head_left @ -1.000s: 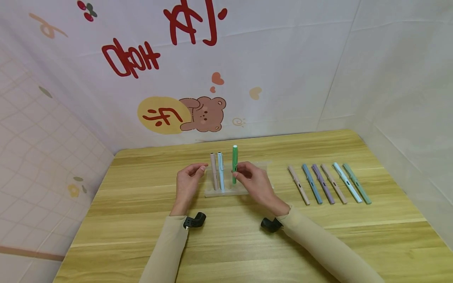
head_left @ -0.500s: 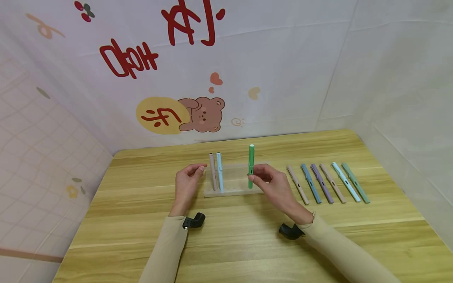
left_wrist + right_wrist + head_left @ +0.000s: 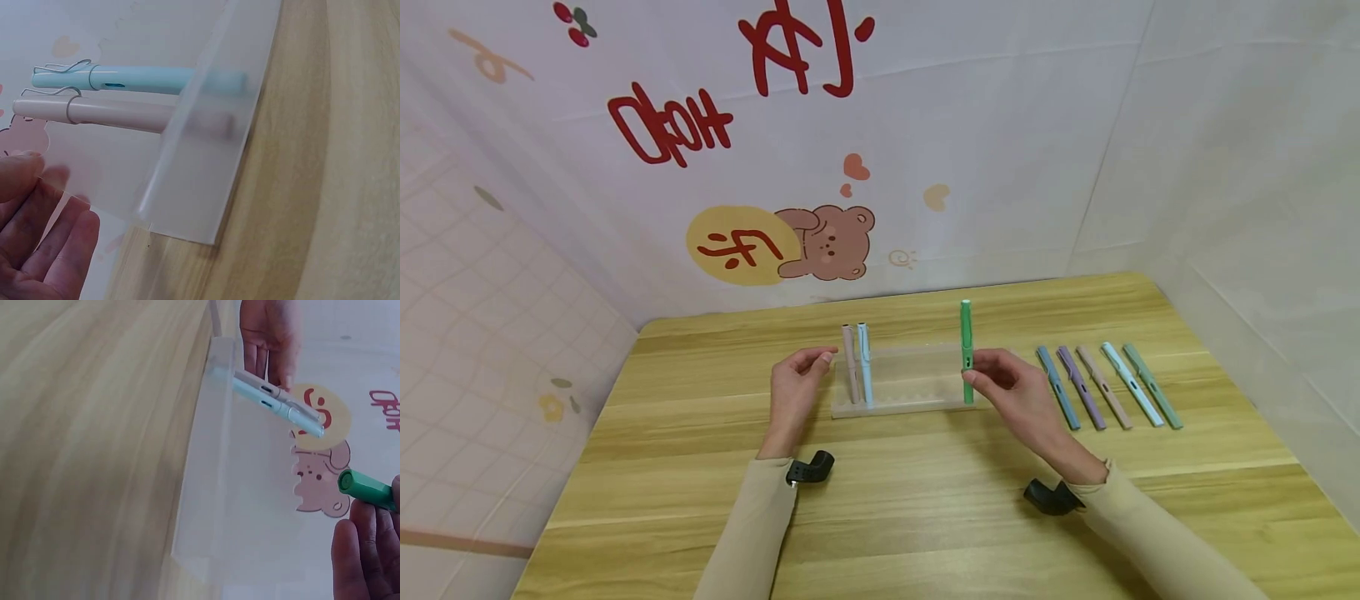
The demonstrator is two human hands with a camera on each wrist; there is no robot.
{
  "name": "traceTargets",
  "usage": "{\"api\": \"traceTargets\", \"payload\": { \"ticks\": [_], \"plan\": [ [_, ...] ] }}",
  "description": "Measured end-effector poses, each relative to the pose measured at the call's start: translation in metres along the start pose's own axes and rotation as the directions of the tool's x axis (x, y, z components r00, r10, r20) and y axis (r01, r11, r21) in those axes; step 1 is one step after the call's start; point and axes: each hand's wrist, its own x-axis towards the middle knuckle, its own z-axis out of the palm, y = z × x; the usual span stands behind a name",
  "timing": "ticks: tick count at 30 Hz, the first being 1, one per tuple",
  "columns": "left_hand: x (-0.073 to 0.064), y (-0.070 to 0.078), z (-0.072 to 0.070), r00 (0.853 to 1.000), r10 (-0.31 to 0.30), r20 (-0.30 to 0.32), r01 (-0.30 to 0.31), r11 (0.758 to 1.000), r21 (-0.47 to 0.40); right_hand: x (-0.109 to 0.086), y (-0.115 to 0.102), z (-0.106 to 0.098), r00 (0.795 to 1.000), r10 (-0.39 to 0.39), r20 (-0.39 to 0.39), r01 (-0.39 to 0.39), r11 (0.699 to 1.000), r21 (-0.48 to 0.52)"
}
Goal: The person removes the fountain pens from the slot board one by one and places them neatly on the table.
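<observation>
My right hand (image 3: pixel 1018 396) pinches a green pen (image 3: pixel 967 333) upright at the right end of a clear plastic pen stand (image 3: pixel 917 379). In the right wrist view the end of the green pen (image 3: pixel 369 489) pokes out from the fingers, apart from the stand's panel. At the stand's left end, my left hand (image 3: pixel 797 392) pinches the upper edge; the left wrist view has one finger showing through the clear panel (image 3: pixel 181 212). Two capped pens with wire clips stand side by side there, a dusty pink pen (image 3: pixel 851 367) and a light blue pen (image 3: pixel 865 367).
Right of the stand, several pens lie in a slanted row on the wooden table (image 3: pixel 880 517): a blue pen (image 3: pixel 1058 388), a purple pen (image 3: pixel 1082 388), a pinkish pen (image 3: pixel 1103 388), a pale blue pen (image 3: pixel 1132 385) and a grey-green pen (image 3: pixel 1153 387). A printed cloth (image 3: pixel 1000 125) hangs behind.
My right hand has carried the green pen rightward along the stand, from near the light blue pen to the right end. It now covers the nearest lying pen. The left hand has stayed put.
</observation>
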Motion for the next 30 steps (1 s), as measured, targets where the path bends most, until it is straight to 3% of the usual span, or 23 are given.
{"api": "traceTargets", "payload": {
  "ticks": [6,13,22,30],
  "plan": [
    [0.000,0.000,0.001,1.000,0.017,-0.027,-0.016,1.000,0.013,-0.005,0.007,-0.011,1.000,0.023,-0.010,-0.023,0.999,-0.031],
    [-0.017,0.040,0.000,1.000,0.005,-0.006,-0.005,1.000,0.012,-0.007,0.019,-0.023,0.997,0.068,-0.026,-0.070,0.995,-0.067],
    [-0.018,0.041,-0.001,1.000,0.024,-0.005,-0.024,0.999,0.024,-0.006,0.032,-0.034,0.988,0.155,0.013,-0.153,0.983,-0.106],
    [-0.018,0.041,-0.001,1.000,0.029,0.001,-0.029,0.999,0.033,-0.006,0.045,-0.039,0.976,0.212,0.043,-0.192,0.942,-0.276]
  ]
}}
